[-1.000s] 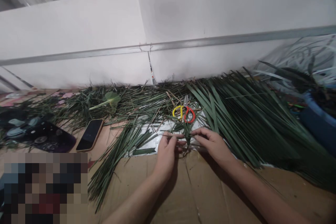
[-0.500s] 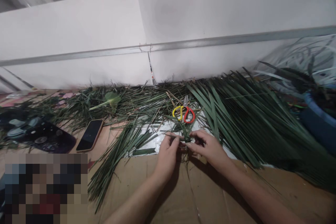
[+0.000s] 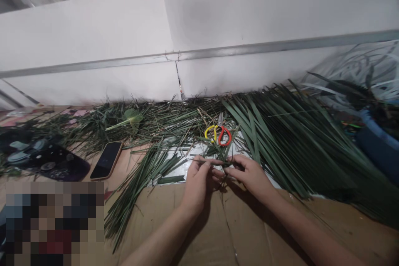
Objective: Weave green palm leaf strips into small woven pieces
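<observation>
Between my two hands is a small bunch of green leaf strips (image 3: 225, 164), partly hidden by my fingers. My left hand (image 3: 201, 174) pinches it from the left, a thin strip sticking out past the thumb. From the right, my right hand (image 3: 245, 172) grips the same strips between thumb and fingers. Just beyond them lie scissors (image 3: 220, 132) with one yellow and one red handle, blades pointing away. Long green palm leaves (image 3: 286, 137) spread to the right of my hands. A bundle of narrow leaf strips (image 3: 134, 191) lies to the left.
Brown cardboard (image 3: 156, 224) lies under my forearms. On the left are a phone (image 3: 107, 160) and a dark bottle (image 3: 59, 162). Cut leaf scraps (image 3: 162, 118) heap along the white wall (image 3: 202, 20). A blue container (image 3: 377, 145) stands at the right edge.
The leaf strips between my fingers have tilted and sit lower, less upright than before. My fingers have shifted slightly around them; the surrounding things look the same.
</observation>
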`<state>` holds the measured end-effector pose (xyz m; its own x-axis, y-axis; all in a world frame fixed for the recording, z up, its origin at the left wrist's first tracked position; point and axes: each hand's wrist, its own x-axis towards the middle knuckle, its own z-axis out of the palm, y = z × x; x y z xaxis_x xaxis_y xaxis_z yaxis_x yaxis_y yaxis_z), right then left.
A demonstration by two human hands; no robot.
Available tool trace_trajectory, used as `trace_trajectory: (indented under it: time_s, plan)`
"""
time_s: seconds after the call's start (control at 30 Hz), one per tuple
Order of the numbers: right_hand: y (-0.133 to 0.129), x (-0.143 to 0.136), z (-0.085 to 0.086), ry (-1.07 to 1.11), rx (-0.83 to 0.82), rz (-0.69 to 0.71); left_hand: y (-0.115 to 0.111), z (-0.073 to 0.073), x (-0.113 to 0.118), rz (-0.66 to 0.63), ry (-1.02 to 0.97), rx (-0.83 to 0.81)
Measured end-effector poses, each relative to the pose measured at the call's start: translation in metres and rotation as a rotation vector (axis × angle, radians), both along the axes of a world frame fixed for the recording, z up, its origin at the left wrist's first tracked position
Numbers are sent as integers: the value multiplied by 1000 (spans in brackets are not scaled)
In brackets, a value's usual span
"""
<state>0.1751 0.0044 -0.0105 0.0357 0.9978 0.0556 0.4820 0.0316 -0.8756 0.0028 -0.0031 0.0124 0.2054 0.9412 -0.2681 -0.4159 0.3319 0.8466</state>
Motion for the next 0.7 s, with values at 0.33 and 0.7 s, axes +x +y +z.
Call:
trace_trajectory:
  time_s: [0.33, 0.7]
  plan:
    - [-2, -1, -1, 48, -6, 25, 3, -4, 1, -21, 25, 26]
    - [-8, -3, 3, -84, 117, 87, 9, -19, -1, -50, 267, 250]
